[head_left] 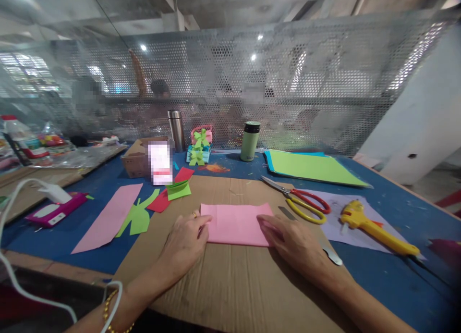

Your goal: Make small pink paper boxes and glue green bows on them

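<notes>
A folded pink sheet of paper [236, 225] lies on a brown cardboard sheet [216, 285] in front of me. My left hand [189, 239] grips its left edge between thumb and fingers. At the opposite edge, my right hand [288, 234] pinches the same paper, thumb underneath the fingers. Just beyond my right hand rest scissors [302, 201] with one red and one yellow handle loop. A thin metal blade-like tool [332, 256] is partly hidden under my right forearm. To the left of the cardboard are a pink paper strip [111, 217] and a green paper cutout [139, 217].
A yellow glue gun [378, 229] lies on purple paper [345, 203] at the right. Green sheets [317, 167] are stacked behind. A green tumbler [249, 141], steel flask [176, 131], paper bow box [199, 153] and cardboard box [135, 160] stand at the back. A white cable [10, 270] loops at left.
</notes>
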Demonstrator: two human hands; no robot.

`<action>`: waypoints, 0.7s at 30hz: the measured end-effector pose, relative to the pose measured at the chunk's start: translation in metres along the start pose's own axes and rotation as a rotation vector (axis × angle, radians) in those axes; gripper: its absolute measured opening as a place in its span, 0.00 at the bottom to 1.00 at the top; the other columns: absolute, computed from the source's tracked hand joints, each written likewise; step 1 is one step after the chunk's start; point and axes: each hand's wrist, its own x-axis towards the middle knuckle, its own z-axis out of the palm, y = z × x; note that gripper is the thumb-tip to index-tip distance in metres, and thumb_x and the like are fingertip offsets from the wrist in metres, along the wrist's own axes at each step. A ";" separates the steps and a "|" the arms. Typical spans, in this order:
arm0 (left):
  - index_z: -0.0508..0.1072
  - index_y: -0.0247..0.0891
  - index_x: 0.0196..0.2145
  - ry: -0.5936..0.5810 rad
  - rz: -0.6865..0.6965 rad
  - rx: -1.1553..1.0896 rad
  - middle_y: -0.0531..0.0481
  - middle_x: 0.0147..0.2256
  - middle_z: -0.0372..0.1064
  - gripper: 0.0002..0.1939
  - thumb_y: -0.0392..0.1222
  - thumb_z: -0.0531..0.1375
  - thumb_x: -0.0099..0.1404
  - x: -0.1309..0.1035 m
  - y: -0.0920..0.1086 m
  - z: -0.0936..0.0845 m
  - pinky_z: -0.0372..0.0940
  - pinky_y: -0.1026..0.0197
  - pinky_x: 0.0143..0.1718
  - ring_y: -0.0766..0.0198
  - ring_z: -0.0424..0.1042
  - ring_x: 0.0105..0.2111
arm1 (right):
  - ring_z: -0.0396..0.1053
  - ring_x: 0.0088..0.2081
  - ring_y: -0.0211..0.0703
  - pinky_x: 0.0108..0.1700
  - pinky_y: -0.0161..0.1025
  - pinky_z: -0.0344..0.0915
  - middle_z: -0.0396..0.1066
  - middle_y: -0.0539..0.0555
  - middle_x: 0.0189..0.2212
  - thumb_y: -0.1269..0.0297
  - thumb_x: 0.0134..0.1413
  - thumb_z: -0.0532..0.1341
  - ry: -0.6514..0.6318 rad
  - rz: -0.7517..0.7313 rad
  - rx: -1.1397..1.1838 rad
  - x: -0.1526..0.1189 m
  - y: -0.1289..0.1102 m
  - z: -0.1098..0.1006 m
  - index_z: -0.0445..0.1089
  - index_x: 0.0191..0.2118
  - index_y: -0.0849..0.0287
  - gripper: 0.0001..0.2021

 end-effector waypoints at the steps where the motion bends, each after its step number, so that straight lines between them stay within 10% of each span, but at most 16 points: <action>1: 0.79 0.42 0.48 -0.003 0.002 -0.001 0.45 0.39 0.75 0.19 0.36 0.51 0.68 0.000 0.000 0.000 0.62 0.54 0.40 0.56 0.72 0.39 | 0.72 0.30 0.45 0.33 0.37 0.62 0.77 0.55 0.29 0.66 0.63 0.51 0.003 -0.001 0.000 0.000 0.000 0.000 0.75 0.40 0.54 0.14; 16: 0.80 0.46 0.46 0.036 0.086 0.173 0.45 0.36 0.70 0.18 0.48 0.51 0.72 -0.004 0.003 -0.004 0.58 0.53 0.39 0.55 0.69 0.38 | 0.69 0.28 0.41 0.32 0.36 0.54 0.74 0.52 0.27 0.67 0.62 0.52 -0.008 -0.005 -0.031 -0.002 -0.004 -0.004 0.74 0.40 0.54 0.13; 21: 0.82 0.46 0.41 0.162 0.198 0.282 0.40 0.49 0.69 0.17 0.55 0.56 0.69 -0.004 0.001 -0.003 0.56 0.46 0.45 0.46 0.66 0.48 | 0.68 0.28 0.39 0.31 0.37 0.50 0.75 0.53 0.28 0.67 0.63 0.51 -0.008 0.025 -0.041 -0.004 -0.013 -0.011 0.74 0.41 0.56 0.13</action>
